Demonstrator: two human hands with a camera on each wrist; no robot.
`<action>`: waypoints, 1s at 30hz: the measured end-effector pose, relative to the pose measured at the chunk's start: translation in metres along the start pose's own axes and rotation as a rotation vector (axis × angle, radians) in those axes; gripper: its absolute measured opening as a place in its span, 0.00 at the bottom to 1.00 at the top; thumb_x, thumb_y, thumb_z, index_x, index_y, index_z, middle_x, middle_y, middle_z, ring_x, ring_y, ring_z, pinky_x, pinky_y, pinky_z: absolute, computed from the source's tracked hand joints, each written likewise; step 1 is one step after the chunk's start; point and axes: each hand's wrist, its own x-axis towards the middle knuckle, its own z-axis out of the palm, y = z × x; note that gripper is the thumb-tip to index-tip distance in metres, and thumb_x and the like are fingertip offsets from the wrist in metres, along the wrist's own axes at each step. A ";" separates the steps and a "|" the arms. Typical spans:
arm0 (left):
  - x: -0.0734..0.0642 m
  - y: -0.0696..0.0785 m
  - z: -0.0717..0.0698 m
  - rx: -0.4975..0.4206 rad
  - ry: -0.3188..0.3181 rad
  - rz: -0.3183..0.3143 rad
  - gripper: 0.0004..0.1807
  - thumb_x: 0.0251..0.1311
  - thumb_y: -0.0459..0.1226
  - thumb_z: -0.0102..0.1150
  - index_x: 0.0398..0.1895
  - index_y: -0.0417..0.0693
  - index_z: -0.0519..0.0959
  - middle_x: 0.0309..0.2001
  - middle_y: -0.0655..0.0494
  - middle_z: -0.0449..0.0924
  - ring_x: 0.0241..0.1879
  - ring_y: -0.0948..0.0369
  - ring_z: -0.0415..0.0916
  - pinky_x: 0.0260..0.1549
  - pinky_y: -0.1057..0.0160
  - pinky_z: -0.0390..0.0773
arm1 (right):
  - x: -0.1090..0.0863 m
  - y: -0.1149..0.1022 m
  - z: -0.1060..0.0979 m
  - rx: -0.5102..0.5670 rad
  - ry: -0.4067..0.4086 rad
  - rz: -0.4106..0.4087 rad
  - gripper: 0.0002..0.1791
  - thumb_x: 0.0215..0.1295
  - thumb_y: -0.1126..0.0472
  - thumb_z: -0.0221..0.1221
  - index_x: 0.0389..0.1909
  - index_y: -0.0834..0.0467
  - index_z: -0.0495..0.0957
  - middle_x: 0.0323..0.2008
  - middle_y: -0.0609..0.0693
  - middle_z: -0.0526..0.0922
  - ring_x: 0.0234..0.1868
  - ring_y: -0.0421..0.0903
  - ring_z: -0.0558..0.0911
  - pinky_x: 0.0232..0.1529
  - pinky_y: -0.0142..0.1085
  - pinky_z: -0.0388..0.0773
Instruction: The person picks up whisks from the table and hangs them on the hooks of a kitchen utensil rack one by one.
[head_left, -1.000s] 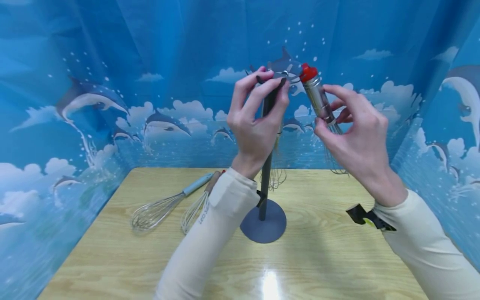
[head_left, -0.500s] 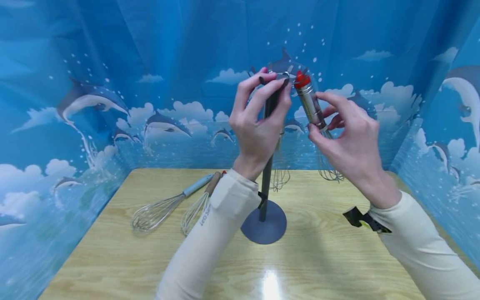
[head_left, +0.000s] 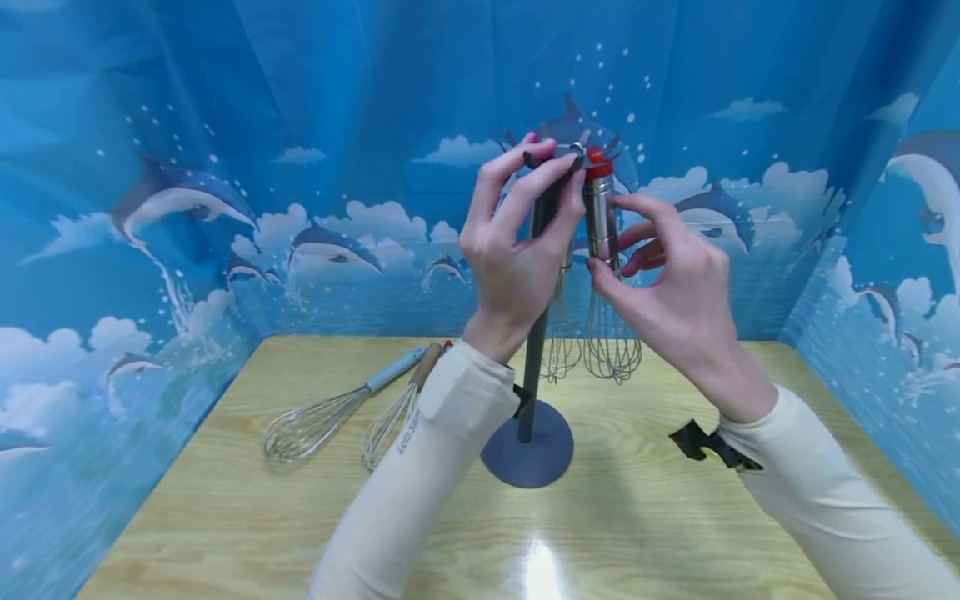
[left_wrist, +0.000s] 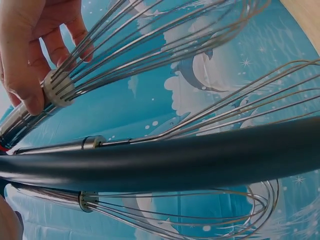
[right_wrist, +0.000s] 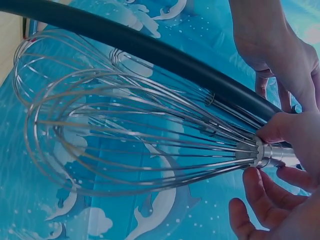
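A dark hanging stand (head_left: pixel 533 358) rises from a round base on the table, with small hooks at its top. My left hand (head_left: pixel 517 225) grips the stand's top, fingers curled round it. My right hand (head_left: pixel 675 283) pinches a wire whisk (head_left: pixel 600 212) low on its metal handle, thumb on one side and fingers on the other. The whisk's red end is right at the hooks, and its wires point down, nearly upright. In the left wrist view, two more whisks hang beside the pole (left_wrist: pixel 175 160), one handle (left_wrist: pixel 55 147) behind it and another handle (left_wrist: pixel 55 195) in front.
On the table (head_left: pixel 660 517), left of the stand, lie a whisk with a light blue handle (head_left: pixel 395 369) and one with a brown handle (head_left: pixel 427 365), partly behind my left sleeve (head_left: pixel 427 475). A small red tip (head_left: pixel 447 344) shows there too. A dolphin-print curtain (head_left: pixel 337 167) surrounds the table.
My right hand has moved left with the whisk, from apart to right against the stand's top. The whisk has swung from tilted to nearly upright. My left hand has stayed almost still.
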 end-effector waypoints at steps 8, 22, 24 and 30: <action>0.000 -0.002 -0.006 -0.031 0.018 0.020 0.11 0.61 0.26 0.66 0.45 0.29 0.85 0.53 0.30 0.80 0.59 0.44 0.81 0.63 0.61 0.79 | -0.002 -0.004 0.005 0.044 -0.008 0.062 0.32 0.59 0.65 0.70 0.66 0.57 0.75 0.36 0.59 0.88 0.28 0.52 0.87 0.34 0.13 0.73; 0.014 -0.016 -0.025 -0.054 -0.017 -0.048 0.16 0.57 0.29 0.69 0.48 0.31 0.82 0.54 0.32 0.78 0.57 0.46 0.78 0.58 0.61 0.80 | -0.003 -0.005 0.009 0.060 -0.022 0.077 0.33 0.60 0.65 0.70 0.67 0.59 0.74 0.37 0.59 0.88 0.30 0.51 0.86 0.36 0.15 0.74; 0.016 -0.019 -0.028 -0.076 -0.077 -0.064 0.14 0.58 0.29 0.68 0.47 0.31 0.83 0.54 0.32 0.78 0.57 0.45 0.77 0.60 0.62 0.78 | -0.003 -0.005 0.009 0.065 -0.027 0.077 0.33 0.60 0.65 0.70 0.67 0.58 0.74 0.37 0.58 0.87 0.30 0.51 0.87 0.37 0.15 0.74; 0.024 -0.021 -0.037 -0.155 -0.278 -0.162 0.11 0.63 0.31 0.66 0.45 0.33 0.85 0.54 0.35 0.80 0.57 0.50 0.76 0.55 0.59 0.81 | -0.006 -0.004 0.009 0.071 -0.040 0.074 0.33 0.60 0.65 0.70 0.68 0.58 0.74 0.38 0.57 0.87 0.31 0.49 0.87 0.38 0.17 0.77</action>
